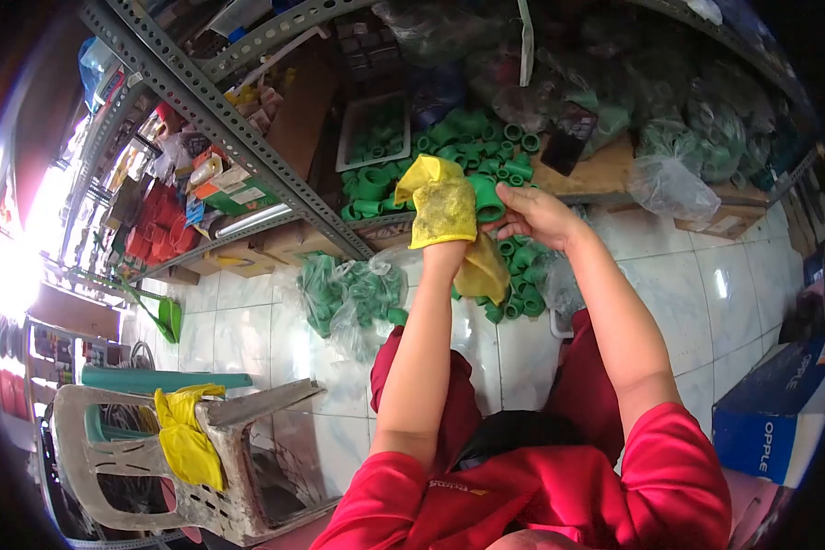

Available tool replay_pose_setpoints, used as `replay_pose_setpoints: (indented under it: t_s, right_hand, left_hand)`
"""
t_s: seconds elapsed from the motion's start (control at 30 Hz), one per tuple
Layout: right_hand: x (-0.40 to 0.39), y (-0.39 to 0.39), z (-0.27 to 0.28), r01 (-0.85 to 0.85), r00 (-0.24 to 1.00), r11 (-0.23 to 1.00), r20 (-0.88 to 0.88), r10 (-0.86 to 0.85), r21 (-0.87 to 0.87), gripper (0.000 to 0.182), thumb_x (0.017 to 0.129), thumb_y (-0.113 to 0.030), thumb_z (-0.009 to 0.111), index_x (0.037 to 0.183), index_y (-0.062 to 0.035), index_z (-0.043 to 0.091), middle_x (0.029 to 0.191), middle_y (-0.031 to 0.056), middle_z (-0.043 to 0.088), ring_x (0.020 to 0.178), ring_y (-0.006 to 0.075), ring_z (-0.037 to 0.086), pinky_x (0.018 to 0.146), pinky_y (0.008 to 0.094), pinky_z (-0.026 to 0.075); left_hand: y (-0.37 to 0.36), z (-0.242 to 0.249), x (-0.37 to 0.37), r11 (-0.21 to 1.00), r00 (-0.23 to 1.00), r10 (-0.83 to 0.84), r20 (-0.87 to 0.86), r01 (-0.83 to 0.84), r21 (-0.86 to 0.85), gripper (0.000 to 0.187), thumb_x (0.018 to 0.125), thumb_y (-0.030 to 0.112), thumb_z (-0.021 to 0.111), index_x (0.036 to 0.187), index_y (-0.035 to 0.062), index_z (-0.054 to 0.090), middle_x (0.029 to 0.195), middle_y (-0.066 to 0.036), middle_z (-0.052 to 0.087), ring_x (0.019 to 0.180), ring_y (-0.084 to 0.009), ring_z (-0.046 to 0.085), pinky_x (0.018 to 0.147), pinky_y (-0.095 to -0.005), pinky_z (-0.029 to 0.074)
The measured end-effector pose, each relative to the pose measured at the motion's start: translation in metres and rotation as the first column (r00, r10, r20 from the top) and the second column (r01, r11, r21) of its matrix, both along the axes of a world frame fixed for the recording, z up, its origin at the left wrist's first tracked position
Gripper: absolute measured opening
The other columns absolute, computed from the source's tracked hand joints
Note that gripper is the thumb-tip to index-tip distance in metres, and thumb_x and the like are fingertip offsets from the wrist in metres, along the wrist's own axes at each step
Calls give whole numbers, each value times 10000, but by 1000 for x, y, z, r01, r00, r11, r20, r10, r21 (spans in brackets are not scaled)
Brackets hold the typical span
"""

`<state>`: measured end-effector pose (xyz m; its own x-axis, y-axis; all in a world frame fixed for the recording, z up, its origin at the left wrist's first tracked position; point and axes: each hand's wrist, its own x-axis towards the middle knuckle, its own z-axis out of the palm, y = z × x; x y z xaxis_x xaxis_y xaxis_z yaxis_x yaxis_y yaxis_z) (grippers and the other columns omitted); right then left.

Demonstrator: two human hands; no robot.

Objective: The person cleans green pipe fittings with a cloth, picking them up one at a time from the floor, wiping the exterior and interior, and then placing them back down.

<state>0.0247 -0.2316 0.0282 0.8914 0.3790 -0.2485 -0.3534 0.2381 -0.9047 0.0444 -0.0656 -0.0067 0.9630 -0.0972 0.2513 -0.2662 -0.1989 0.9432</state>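
My left hand (443,206) is inside a dirty yellow cloth or glove, which hides its fingers. Beside it, my right hand (533,215) has its thumb and fingers around a green pipe fitting (489,198). The cloth touches or nearly touches that fitting's left side. A second yellowish cloth (482,272) hangs below my hands. Many green fittings (371,183) lie loose on the low shelf just beyond, and more green fittings (525,275) are heaped on the floor below.
A white tray (341,151) of green fittings stands on the shelf, with a dark phone (568,137) to its right. Plastic bags of fittings (353,298) lie on the tiles. A chair (192,500) with a yellow glove is at lower left, a blue box (768,422) at right.
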Motion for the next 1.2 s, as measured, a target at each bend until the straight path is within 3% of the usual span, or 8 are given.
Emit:
replay_pose_setpoints:
  t_s: [0.07,0.27,0.5,0.73,0.8,0.87,1.03,1.2]
  right_hand:
    - [1,3,-6,-4,983,1000,186,5,-9,455,834,-423,474,1073,-38,511,983,42,560,867,127,544,725,262,444]
    - [-6,26,-12,399,725,813,689,4,-424,361,814,-205,546,1119,-27,472,1044,85,529,904,156,526,749,250,424]
    - [-2,35,-12,618,348,635,886,307,-463,467,686,77,514,1124,-82,471,1159,69,486,1116,236,420,934,322,334]
    - [8,23,-20,544,669,796,710,-221,-265,290,811,-61,489,1101,-74,476,1099,50,518,1047,191,476,866,292,389]
    - [7,10,-8,244,969,968,40,-242,-51,327,852,-260,494,1123,-77,474,1007,31,544,901,126,534,731,237,429]
    - [5,9,-3,181,982,975,81,-171,-131,449,833,-393,497,1149,-76,460,943,14,548,785,87,543,627,204,417]
    - [0,19,-10,473,697,830,702,-146,-297,418,760,-200,619,1133,-88,467,980,57,558,758,153,524,675,250,425]
    - [-14,37,5,613,453,705,890,57,-357,508,712,-81,615,1182,-117,426,1150,107,477,989,239,510,829,301,407]
  left_hand:
    - [-3,32,-18,967,937,-58,-344,-32,-253,355,851,236,479,1156,60,437,1071,-31,490,955,-146,471,796,-278,399]
    - [3,11,4,733,900,-267,-345,-43,-679,320,863,288,467,1094,66,460,982,-41,521,867,-147,505,730,-283,429]
    - [5,-6,11,670,809,-362,-463,-120,-733,276,866,332,452,1011,100,489,891,-24,521,782,-145,509,631,-300,452]
    - [4,5,2,850,957,-136,-257,-21,-526,296,851,206,504,1113,74,464,992,-22,517,885,-120,496,753,-274,418]
    - [7,3,3,937,970,-179,-166,117,-329,318,846,195,507,1127,55,458,1041,-33,510,934,-129,488,784,-273,407]
    - [6,-1,2,984,988,-141,-55,134,-117,308,842,178,506,1119,49,464,1053,-39,506,944,-138,486,794,-279,405]
    - [-6,15,-6,887,918,-204,-341,26,-460,301,867,221,463,1117,54,452,1041,-43,509,929,-145,501,773,-286,424]
    - [-5,8,2,594,839,-376,-392,-107,-798,301,889,284,410,1103,77,456,1042,-54,523,928,-166,521,764,-307,452]
